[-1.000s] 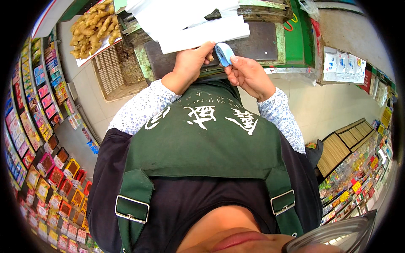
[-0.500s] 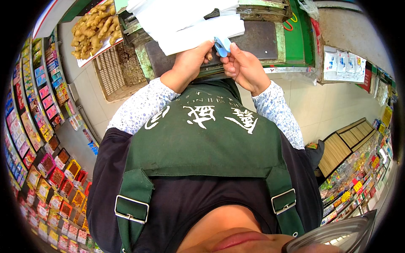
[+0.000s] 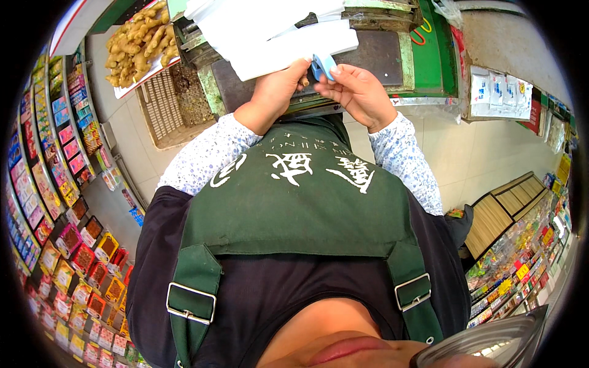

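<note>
A light-blue plastic piece, curved like a clip [image 3: 323, 65], is between my two hands, at the right end of a stack of folded white sheets [image 3: 294, 50]. My left hand [image 3: 277, 91] is closed at its left side, thumb and finger against it and the stack's lower edge. A small brown tip shows at the left fingers; I cannot make out what it is. My right hand [image 3: 361, 92] has its thumb on the blue piece's right side, with the other fingers curled loosely below. What the right fingertips touch is partly hidden.
Under the sheets is a dark counter top [image 3: 374, 58] with worn green edges. At the upper left, ginger roots [image 3: 140, 46] lie above a brown plastic crate [image 3: 161, 110]. White packets [image 3: 500, 93] are on the right. Shelves of packaged goods [image 3: 67, 141] line the left side.
The blue piece has turned and looks narrower. My right hand has shifted slightly right, its fingers a little looser. My left hand has hardly moved.
</note>
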A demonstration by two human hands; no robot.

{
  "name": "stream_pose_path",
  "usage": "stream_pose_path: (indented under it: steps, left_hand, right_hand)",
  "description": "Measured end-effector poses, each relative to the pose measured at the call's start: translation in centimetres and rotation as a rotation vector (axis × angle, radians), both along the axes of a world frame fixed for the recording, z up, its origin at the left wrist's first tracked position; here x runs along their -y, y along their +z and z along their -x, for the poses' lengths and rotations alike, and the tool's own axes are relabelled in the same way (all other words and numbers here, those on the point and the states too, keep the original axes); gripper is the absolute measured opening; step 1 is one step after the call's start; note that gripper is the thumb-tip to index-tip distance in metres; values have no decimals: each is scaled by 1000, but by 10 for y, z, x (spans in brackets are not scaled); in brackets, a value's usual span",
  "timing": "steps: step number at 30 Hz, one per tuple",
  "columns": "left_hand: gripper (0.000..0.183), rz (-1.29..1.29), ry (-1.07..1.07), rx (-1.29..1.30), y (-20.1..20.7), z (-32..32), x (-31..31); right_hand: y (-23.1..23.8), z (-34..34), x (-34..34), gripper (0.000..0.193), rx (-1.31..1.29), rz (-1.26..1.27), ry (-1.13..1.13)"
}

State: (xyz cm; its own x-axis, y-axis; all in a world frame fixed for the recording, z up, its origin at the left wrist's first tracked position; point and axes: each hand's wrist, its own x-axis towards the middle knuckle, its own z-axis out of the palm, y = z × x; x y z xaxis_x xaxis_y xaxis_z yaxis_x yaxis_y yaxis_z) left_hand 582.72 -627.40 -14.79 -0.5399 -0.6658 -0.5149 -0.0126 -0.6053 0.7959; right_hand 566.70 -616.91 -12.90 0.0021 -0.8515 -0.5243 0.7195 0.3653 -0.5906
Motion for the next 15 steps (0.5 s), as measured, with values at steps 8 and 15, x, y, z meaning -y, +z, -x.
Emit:
stream_pose_path:
  steps: [8, 15]
  left_hand:
    - [16, 276, -85, 167, 1, 4, 0]
    - [12, 110, 18, -8, 5, 2, 6]
  right_hand:
    - [3, 9, 2, 25, -99, 13, 135]
    - [-4, 7, 18, 27, 109, 28, -53]
